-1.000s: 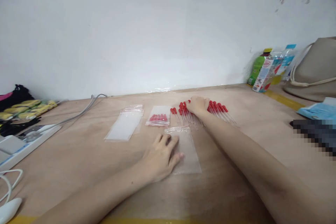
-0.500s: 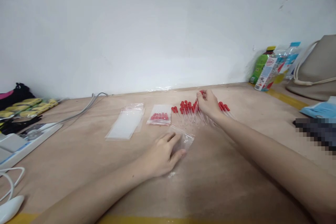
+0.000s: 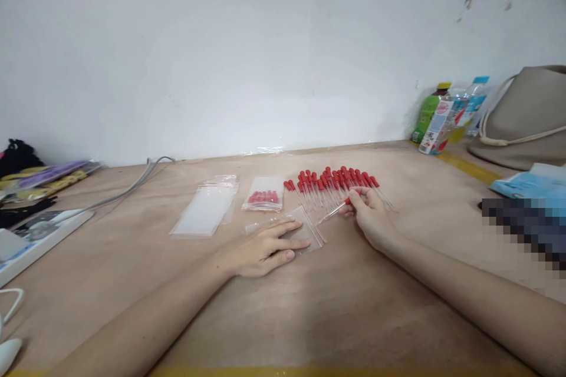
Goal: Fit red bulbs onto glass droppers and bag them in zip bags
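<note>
My left hand (image 3: 269, 247) lies flat with fingers spread on a clear zip bag (image 3: 315, 235), pressing it to the table. Between thumb and fingers of my right hand (image 3: 367, 212) is the red bulb of a glass dropper (image 3: 333, 211); its clear tip points left, close to the bag's zip end. Behind that hand lies a row of several red-bulbed droppers (image 3: 327, 179), tubes toward me. A filled zip bag (image 3: 263, 195) with red bulbs showing inside sits left of the row. Farther left is a stack of flat zip bags (image 3: 203, 209).
A white power strip (image 3: 66, 230) with a grey cable (image 3: 137, 179) is on the left, near packaged items (image 3: 48, 179). Drink bottles (image 3: 435, 115), a grey drawstring bag (image 3: 522, 118) and a blue packet (image 3: 530, 185) stand at the right. A white wall rises behind the table.
My right hand has drawn a dropper out of the row, toward me and the bag. My left hand has flattened onto the zip bag, its zip end now facing right.
</note>
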### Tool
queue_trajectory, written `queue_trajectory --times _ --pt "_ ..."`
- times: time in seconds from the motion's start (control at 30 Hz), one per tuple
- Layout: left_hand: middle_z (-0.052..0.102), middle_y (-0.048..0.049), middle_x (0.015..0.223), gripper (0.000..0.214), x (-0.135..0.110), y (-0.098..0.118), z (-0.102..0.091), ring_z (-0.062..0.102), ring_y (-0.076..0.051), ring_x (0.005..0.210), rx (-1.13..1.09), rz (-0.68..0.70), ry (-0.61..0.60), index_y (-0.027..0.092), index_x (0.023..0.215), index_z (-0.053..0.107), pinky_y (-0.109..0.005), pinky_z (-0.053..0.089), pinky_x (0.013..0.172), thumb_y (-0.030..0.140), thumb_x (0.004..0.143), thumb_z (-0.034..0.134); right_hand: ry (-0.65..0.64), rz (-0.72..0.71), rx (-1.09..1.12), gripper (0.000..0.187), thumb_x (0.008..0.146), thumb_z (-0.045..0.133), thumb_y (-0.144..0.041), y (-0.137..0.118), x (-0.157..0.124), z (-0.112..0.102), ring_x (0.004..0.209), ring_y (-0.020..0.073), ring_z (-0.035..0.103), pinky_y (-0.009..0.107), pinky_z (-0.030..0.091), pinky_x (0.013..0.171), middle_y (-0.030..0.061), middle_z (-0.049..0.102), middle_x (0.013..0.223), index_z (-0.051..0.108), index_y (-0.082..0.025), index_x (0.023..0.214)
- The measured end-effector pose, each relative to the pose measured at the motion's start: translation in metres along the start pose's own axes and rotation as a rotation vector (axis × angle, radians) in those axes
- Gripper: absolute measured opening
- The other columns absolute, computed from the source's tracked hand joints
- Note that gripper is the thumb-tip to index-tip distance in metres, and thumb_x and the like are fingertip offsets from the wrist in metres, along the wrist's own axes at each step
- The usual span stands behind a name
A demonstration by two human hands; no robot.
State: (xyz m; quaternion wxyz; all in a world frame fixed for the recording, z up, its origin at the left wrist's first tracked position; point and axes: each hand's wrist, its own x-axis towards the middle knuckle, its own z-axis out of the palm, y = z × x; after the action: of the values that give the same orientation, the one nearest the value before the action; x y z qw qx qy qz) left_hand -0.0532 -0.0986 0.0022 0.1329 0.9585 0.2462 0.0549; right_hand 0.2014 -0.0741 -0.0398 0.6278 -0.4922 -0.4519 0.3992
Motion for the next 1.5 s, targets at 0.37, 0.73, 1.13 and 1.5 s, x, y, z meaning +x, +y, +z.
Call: queue_trajectory --times 0.37,0.73,1.13,1.5 --pt "0.019 -0.0027 0.145 0.045 0.006 -0.009 0.002 0.022 -0.026 0.132 -0.018 0.098 0.053 0.031 0.129 0.040 -0.045 0.025 0.106 0.029 0.085 0.048 -0.238 0.130 0.144 0.037 0.064 0.067 -0.045 -0.006 -0.008 -0.008 0.063 0.0129 0.062 0.029 0.052 0.063 0.0003 0.061 0.072 0.043 -0.020 0.079" --pt "0.016 -0.0010 0.145 0.049 0.009 -0.005 -0.004 0.018 -0.025 0.133 0.002 0.144 -0.007 0.030 0.133 0.032 -0.045 0.020 0.107 0.028 0.086 0.045 -0.802 0.300 0.093 0.032 0.057 0.075 -0.022 -0.016 -0.007 -0.022 0.085 0.0138 0.063 0.031 0.048 0.080 0.0042 0.065 0.092 0.048 -0.016 0.075" --pt "0.009 -0.0006 0.147 0.049 0.009 -0.002 -0.005 0.012 -0.023 0.134 0.026 0.166 -0.059 0.029 0.136 0.026 -0.043 0.018 0.108 0.028 0.088 0.040 -0.941 0.045 0.051 0.025 0.067 0.067 -0.027 -0.018 -0.020 0.002 0.071 0.0068 0.058 0.022 0.049 0.062 0.0024 0.055 0.099 0.045 -0.017 0.073" --pt "0.056 -0.0082 0.119 0.038 0.005 -0.012 0.010 0.050 -0.020 0.112 -0.072 -0.065 0.321 0.019 0.120 0.052 -0.037 0.039 0.097 0.033 0.085 0.048 -0.839 0.173 -0.145 0.028 0.065 0.067 -0.028 -0.019 -0.024 0.008 0.044 0.0047 0.047 0.016 0.037 0.040 -0.0073 0.053 0.055 0.042 -0.019 0.073"
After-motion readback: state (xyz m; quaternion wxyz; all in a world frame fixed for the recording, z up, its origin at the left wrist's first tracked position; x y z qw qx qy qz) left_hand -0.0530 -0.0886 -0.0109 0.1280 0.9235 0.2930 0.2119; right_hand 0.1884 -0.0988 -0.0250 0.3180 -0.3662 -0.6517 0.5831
